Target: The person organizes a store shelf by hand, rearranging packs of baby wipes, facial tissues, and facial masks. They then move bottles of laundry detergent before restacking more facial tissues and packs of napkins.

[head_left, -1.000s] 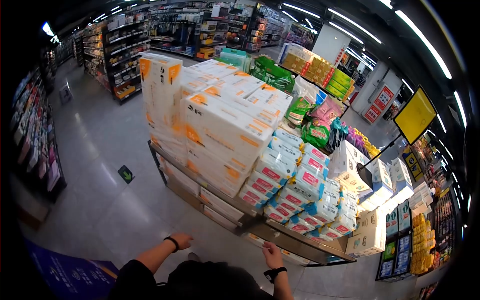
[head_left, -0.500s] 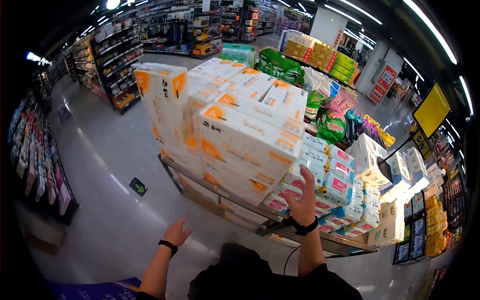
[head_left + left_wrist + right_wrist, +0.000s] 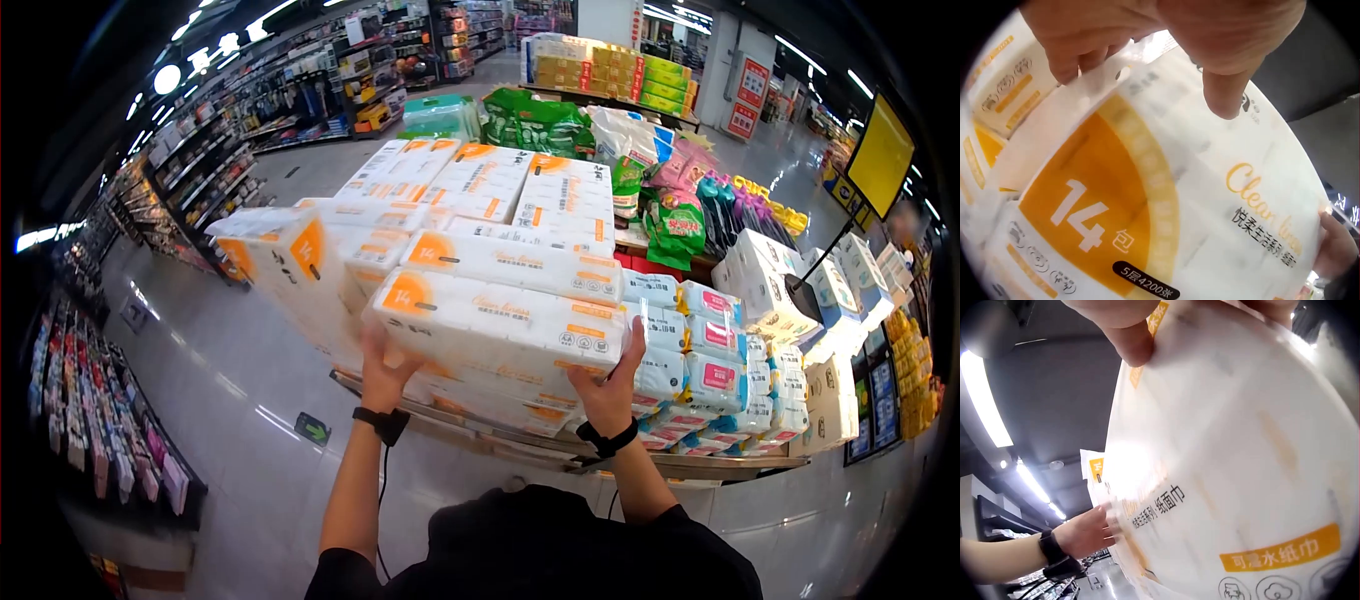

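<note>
The left hand (image 3: 384, 374), low over the floor and apart from the stack half a second ago, now grips the left end of the front white-and-orange tissue pack (image 3: 490, 325), thumb against its printed face. The right hand (image 3: 611, 388), first low, then raised before the stack, now grips that pack's right end. In the turned head view, lit lettering (image 3: 229, 43) shows more fully and the green floor arrow (image 3: 313, 430) sits lower and farther right

Left wrist view: hands (image 3: 1210, 28) (image 3: 1338, 247), tissue pack (image 3: 1204, 169) cut by edges. Far shelf goods (image 3: 300, 95) too small to tell.
</note>
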Demonstrator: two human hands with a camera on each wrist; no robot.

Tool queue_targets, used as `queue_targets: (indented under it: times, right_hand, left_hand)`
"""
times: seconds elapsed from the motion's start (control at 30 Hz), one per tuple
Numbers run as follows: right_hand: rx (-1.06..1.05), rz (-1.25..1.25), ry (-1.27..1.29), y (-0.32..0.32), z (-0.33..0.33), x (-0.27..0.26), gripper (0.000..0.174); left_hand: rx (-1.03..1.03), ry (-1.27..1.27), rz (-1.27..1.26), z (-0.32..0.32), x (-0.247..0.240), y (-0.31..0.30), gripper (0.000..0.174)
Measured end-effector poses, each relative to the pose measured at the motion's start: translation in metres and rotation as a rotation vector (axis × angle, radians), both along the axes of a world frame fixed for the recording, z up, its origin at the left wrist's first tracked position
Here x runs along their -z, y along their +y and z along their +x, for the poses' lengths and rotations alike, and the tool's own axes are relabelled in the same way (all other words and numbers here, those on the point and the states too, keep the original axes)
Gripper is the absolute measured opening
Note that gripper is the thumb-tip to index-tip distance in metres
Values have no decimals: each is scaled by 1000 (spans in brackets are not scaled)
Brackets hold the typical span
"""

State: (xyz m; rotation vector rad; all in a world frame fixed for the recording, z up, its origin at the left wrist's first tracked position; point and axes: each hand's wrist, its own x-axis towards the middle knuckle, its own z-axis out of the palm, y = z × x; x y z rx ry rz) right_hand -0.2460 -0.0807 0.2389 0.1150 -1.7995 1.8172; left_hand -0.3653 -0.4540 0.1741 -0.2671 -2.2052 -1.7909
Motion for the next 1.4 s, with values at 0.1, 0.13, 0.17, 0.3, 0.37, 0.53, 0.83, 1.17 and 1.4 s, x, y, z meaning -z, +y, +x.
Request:
queue_targets:
  times: [0.1, 0.13, 0.17, 0.3, 0.37, 0.53, 0.83, 1.17, 1.4]
  right_hand:
    - [76, -109, -52, -13, 6, 1, 110]
    - [63, -163, -82, -17, 10, -4, 109]
    - [29, -213, -112, -23, 7, -2, 108]
    - [229, -30, -73, -23, 6, 54, 95]
    - [273, -34, -16, -37, 7, 56, 84]
    - [382, -206, 31, -55, 6, 67, 71]
    - [392, -175, 99, -54, -15, 5, 70]
    - [534, 41, 140, -40, -18, 26, 69]
    - [557, -3, 103, -61, -16, 31, 83]
  left_hand:
    - [58, 48, 169, -27, 18, 7, 73]
    - [118, -25, 181, -31, 15, 13, 69]
    - [159, -94, 196, -32, 10, 15, 65]
    - [163, -233, 178, -27, -11, 19, 54]
    - [129, -219, 171, -28, -14, 18, 56]
    - [196, -189, 280, -27, -7, 24, 62]
    - [182, -72, 126, -13, -9, 23, 52]
    - [167, -105, -17, -25, 4, -10, 35]
    - [158, -44, -21, -31, 2, -19, 39]
